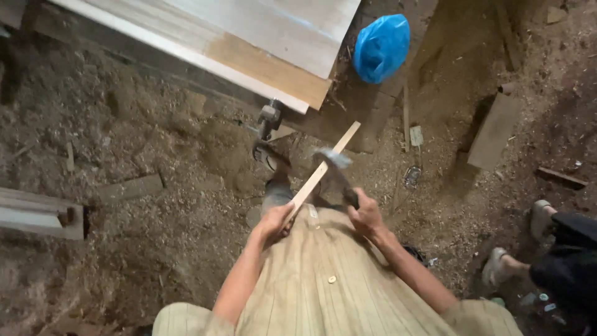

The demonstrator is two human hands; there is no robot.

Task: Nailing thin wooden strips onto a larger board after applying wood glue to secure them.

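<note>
My left hand (274, 221) grips the near end of a thin pale wooden strip (323, 167) that slants up and to the right in front of me. My right hand (365, 214) holds the dark handle of a hammer (336, 165), whose blurred metal head sits against the strip near its middle. Both hands are close together above my beige striped shirt. Beyond the hands, my foot in a sandal (271, 157) rests on the sawdust floor.
Large pale wooden boards (249, 37) lie at the top. A blue plastic bag (381, 47) sits beside them. Scrap wood pieces (494, 130) and a plank (37, 214) lie on the sawdust-covered ground. Another person's sandalled feet (504, 264) stand at the right.
</note>
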